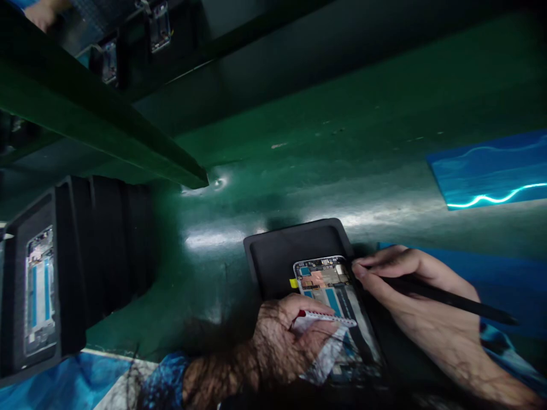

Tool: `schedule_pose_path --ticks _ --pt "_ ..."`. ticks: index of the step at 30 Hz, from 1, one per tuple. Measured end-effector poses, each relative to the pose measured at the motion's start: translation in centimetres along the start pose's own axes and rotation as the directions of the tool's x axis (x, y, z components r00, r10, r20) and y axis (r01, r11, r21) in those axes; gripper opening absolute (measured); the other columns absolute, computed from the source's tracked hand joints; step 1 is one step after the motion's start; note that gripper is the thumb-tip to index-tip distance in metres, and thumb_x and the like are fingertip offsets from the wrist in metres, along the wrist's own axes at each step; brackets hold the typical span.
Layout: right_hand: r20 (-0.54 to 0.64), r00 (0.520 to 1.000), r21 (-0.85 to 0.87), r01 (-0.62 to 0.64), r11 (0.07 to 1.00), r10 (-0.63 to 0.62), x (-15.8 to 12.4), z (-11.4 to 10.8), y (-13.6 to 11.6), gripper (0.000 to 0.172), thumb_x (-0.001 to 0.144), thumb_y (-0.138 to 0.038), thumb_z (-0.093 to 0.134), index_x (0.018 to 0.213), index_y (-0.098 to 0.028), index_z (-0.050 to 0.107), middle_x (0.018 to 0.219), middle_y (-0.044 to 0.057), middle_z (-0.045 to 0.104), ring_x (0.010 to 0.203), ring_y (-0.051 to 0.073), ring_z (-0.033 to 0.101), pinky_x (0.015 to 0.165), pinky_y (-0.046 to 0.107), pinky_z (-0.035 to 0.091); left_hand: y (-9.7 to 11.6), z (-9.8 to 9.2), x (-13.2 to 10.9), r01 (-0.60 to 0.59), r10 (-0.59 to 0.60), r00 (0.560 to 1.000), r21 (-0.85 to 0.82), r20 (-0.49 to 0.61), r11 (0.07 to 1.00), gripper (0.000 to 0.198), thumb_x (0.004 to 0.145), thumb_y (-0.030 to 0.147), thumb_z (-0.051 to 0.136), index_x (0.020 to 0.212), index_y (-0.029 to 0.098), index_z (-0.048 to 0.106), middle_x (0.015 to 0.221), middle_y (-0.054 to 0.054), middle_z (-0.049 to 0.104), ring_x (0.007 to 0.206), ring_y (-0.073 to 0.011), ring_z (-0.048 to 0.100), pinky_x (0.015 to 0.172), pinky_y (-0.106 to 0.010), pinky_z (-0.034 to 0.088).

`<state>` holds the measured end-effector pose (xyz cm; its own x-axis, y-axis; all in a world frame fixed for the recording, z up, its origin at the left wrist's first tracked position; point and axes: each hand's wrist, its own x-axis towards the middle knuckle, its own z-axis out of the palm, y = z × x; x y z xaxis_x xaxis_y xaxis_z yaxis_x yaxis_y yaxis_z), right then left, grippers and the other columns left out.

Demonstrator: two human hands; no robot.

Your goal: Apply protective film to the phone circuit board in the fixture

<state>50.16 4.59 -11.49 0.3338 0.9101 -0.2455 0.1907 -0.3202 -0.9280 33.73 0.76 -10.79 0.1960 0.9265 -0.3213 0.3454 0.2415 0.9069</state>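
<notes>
An opened phone [318, 279], with its inner boards and blue strips showing, lies in a black tray [294, 242]. My left hand [290, 336] is over the phone's left side, fingers closed on a white sheet [325, 356] with a dotted edge and a bit of red. Part of the phone is covered by that hand and sheet. In my right hand [410, 285] is a slim black pen-shaped tool [453, 299], pinched by the phone's upper right corner; its working tip is hidden by the fingers. A small yellow tab [293, 283] sticks out at the phone's left edge.
Black trays [102, 245] stand stacked at the left, one holding another opened phone [40, 296]. A green post [128, 142] crosses the upper left. Beyond it are more phone frames [160, 28] and another person's hand [40, 14]. Blue sheets [487, 171] lie at the right.
</notes>
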Motion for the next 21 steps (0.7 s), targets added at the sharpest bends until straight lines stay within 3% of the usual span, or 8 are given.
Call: schedule_pose_path --ticks 7,15,21 --pt "-0.013 0.999 -0.016 0.05 0.999 -0.05 0.0 0.3 -0.5 0.025 0.057 -0.041 0.059 0.043 -0.024 0.046 0.055 -0.007 0.054 0.055 0.009 0.056 0.057 0.024 0.041 0.1 0.0 0.0 -0.007 0.007 1.0 0.011 -0.008 1.0 0.01 0.07 0.025 0.064 0.079 0.029 0.06 0.065 0.007 0.067 0.046 -0.01 0.062 0.041 -0.015 0.043" --pt "-0.007 1.0 -0.022 0.021 1.0 -0.021 0.2 0.1 -1.0 0.032 0.053 -0.053 0.058 0.042 -0.025 0.048 0.054 -0.006 0.056 0.054 0.008 0.057 0.055 0.022 0.042 -0.1 0.1 -0.2 0.011 -0.011 1.0 -0.001 0.012 1.0 0.013 0.07 0.026 0.064 0.08 0.033 0.059 0.068 0.01 0.067 0.047 -0.0094 0.061 0.042 -0.015 0.043" --pt "0.004 0.995 0.009 0.098 0.995 -0.098 -0.1 -0.5 -1.1 0.025 0.056 -0.043 0.062 0.044 -0.025 0.05 0.059 -0.006 0.059 0.056 0.008 0.057 0.056 0.022 0.043 0.3 -0.2 0.2 0.015 -0.016 1.0 0.038 0.018 0.999 0.009 0.07 0.029 0.063 0.079 0.028 0.061 0.063 0.008 0.066 0.043 -0.008 0.06 0.039 -0.012 0.042"
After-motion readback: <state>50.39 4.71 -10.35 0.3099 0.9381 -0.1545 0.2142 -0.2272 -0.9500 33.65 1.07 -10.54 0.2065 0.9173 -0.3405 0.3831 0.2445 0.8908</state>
